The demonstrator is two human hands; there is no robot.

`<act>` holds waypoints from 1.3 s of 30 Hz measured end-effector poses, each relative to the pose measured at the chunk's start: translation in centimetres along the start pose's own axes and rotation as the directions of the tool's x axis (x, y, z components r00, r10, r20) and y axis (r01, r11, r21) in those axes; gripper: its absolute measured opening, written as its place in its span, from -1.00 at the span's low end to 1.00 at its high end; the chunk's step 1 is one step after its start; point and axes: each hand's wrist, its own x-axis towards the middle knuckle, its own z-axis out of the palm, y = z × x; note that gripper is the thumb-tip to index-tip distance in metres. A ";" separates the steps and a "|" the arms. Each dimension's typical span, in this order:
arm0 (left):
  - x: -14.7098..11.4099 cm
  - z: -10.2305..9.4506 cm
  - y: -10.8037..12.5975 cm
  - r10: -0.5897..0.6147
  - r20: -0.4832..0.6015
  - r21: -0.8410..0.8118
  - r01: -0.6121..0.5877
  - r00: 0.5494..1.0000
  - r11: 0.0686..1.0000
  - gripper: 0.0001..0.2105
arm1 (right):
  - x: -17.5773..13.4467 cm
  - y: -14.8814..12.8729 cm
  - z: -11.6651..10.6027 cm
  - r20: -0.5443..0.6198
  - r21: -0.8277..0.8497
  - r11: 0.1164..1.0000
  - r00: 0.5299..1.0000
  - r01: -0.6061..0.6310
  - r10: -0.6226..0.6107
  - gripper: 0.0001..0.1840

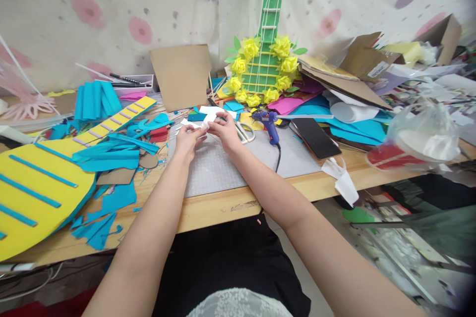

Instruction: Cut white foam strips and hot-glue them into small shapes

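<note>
Over the grey cutting mat (219,173), my left hand (189,139) and my right hand (226,131) meet with their fingertips pinched together. Between them is a small piece of white paper (211,112), partly covered by the fingers. Both hands look closed on it. Just right of my right hand lie scissors (248,133) with pale handles. A blue glue gun (268,123) with a white stick in its back rests beyond them. Scraps of blue paper (197,117) lie behind the hands.
A green paper guitar (260,72) with yellow flowers leans at the back. On the left lies a yellow guitar shape (33,178) among blue paper scraps (111,156). To the right are a black phone (316,137), stacked paper and cardboard (345,81), and a bagged cup (409,146).
</note>
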 end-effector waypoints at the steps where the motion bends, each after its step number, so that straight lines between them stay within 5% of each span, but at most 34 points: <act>1: 0.0 0.0 0.0 0.001 0.002 0.004 -0.001 1.000 1.000 -0.60 | 0.0 0.0 0.0 0.001 -0.004 1.000 1.000 0.000 0.000 -0.56; 17: 1.3 0.0 -0.7 0.063 -0.038 -0.127 -0.067 0.997 0.990 -0.58 | 0.4 1.2 -0.3 0.166 -0.123 0.985 0.981 0.119 -0.098 -0.37; 34: 0.6 0.1 -0.5 0.006 0.030 -0.153 -0.001 1.000 0.988 -0.79 | 0.9 1.6 -0.7 0.058 -0.202 0.970 0.990 0.137 -0.127 -0.39; 39: 0.4 0.2 -0.6 0.072 -0.003 -0.123 -0.071 0.997 0.990 -0.79 | 1.2 1.9 -1.0 0.039 -0.159 0.980 0.993 0.120 -0.115 -0.33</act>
